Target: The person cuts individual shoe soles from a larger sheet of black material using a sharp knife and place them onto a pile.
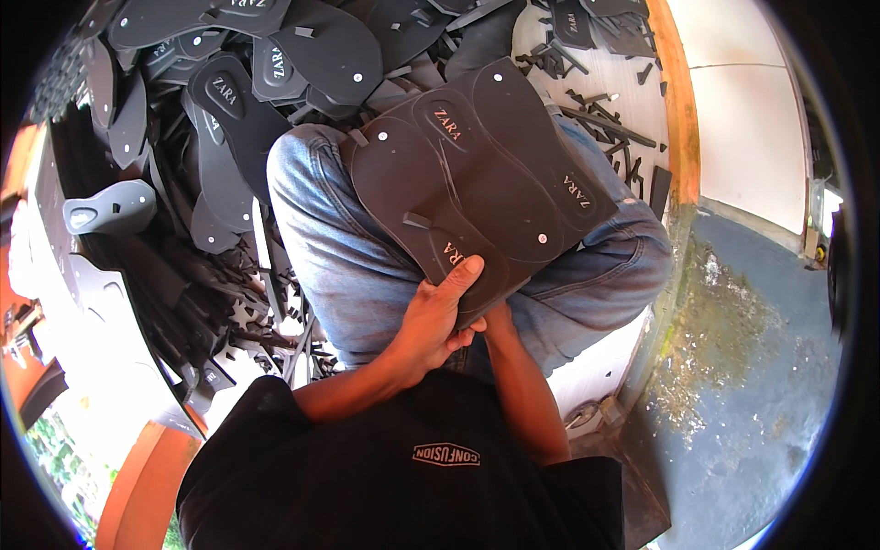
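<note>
A black foam sheet point(500, 174) with sandal-sole outlines cut into it lies tilted over my lap. Oval pads with printed lettering and small white dots mark the soles. My left hand point(431, 316) grips the sheet's near corner, thumb flat on top and fingers curled beneath. Just right of it, my right hand point(497, 321) reaches under the same edge; the sheet hides most of it, so its fingers do not show. A small foam scrap point(418, 220) sits on the sheet, left of its middle.
Loose black sole pieces point(321, 55) are heaped at the far left. Thin foam offcuts point(614, 128) litter the pale floor at far right, beside a wooden edge point(683, 101). A single grey sole point(110, 209) lies further left. My crossed legs in jeans point(316, 229) support the sheet.
</note>
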`<control>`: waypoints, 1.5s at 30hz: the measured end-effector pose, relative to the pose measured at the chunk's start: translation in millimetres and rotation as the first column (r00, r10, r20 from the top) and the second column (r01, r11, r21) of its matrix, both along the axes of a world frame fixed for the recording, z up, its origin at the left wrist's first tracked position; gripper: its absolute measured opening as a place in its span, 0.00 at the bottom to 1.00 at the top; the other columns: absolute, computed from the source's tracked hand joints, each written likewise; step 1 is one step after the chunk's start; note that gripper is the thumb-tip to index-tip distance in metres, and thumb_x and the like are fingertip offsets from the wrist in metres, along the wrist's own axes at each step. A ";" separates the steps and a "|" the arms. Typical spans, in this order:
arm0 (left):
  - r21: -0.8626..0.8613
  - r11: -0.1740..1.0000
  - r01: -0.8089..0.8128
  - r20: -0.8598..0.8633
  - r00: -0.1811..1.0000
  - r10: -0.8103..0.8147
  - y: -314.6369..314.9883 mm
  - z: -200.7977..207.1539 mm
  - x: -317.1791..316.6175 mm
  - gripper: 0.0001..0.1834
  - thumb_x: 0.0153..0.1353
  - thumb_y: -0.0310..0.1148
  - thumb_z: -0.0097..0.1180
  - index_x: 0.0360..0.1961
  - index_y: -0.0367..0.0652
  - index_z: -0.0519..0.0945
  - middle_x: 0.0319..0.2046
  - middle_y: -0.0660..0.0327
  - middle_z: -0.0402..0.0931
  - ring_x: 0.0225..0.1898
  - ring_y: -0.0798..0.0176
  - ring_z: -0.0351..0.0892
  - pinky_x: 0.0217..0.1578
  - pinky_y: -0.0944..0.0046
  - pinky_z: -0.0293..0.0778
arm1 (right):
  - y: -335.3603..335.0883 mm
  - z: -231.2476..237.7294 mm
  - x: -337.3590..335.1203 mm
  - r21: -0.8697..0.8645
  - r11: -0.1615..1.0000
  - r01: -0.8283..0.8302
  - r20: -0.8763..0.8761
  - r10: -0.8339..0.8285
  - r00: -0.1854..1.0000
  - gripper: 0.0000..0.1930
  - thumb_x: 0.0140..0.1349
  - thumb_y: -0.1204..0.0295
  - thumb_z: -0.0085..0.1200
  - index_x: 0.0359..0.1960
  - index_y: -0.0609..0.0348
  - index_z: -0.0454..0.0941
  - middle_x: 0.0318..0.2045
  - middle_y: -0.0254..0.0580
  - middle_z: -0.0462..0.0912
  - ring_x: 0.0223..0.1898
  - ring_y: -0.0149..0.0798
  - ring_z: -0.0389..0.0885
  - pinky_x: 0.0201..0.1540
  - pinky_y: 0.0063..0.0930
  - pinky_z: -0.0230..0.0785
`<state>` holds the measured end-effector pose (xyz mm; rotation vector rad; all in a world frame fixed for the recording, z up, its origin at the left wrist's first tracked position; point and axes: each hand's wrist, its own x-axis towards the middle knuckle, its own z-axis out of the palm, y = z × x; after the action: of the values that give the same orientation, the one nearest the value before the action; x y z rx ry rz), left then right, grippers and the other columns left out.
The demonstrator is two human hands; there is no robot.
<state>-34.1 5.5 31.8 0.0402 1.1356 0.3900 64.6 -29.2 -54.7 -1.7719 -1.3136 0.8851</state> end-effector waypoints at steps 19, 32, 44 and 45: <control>-0.050 0.998 -0.026 -0.033 0.999 0.024 0.7 11.6 -21.0 0.27 0.52 0.55 0.60 0.34 0.42 0.67 0.15 0.62 0.69 0.07 0.71 0.65 0.04 0.77 0.56 | 57.2 -0.6 7.4 -0.107 0.993 -0.055 -0.006 0.054 0.999 0.16 0.57 0.63 0.51 0.41 0.62 0.73 0.30 0.43 0.78 0.33 0.39 0.77 0.34 0.33 0.68; -0.061 0.975 0.214 -0.019 0.976 -0.216 10.1 21.2 -44.5 0.30 0.53 0.60 0.55 0.36 0.41 0.68 0.14 0.63 0.69 0.08 0.73 0.67 0.04 0.78 0.57 | 95.9 -0.4 9.6 -0.157 0.981 -0.114 -0.006 0.114 0.993 0.16 0.59 0.63 0.50 0.40 0.63 0.73 0.28 0.40 0.78 0.31 0.36 0.76 0.33 0.30 0.67; 0.146 0.840 0.523 0.010 0.848 -0.530 -32.6 11.8 -148.6 0.25 0.55 0.48 0.60 0.42 0.36 0.74 0.26 0.59 0.78 0.21 0.71 0.76 0.18 0.75 0.70 | 102.7 43.2 -49.6 -0.312 0.950 -0.007 -0.848 -0.275 0.454 0.19 0.61 0.57 0.53 0.30 0.65 0.77 0.15 0.29 0.71 0.13 0.23 0.64 0.15 0.19 0.55; 0.304 0.795 0.525 -0.018 0.838 -0.546 -34.1 3.0 -151.9 0.26 0.56 0.48 0.60 0.45 0.36 0.74 0.29 0.58 0.77 0.26 0.71 0.76 0.24 0.73 0.71 | 89.2 49.4 -51.4 -0.239 0.971 0.025 -0.816 -0.215 0.537 0.17 0.60 0.60 0.55 0.31 0.65 0.76 0.16 0.27 0.70 0.14 0.20 0.62 0.16 0.18 0.53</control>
<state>-185.9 -28.6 34.8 0.6029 0.9357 0.0447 13.2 60.0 -5.3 -1.2219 -0.4471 1.5694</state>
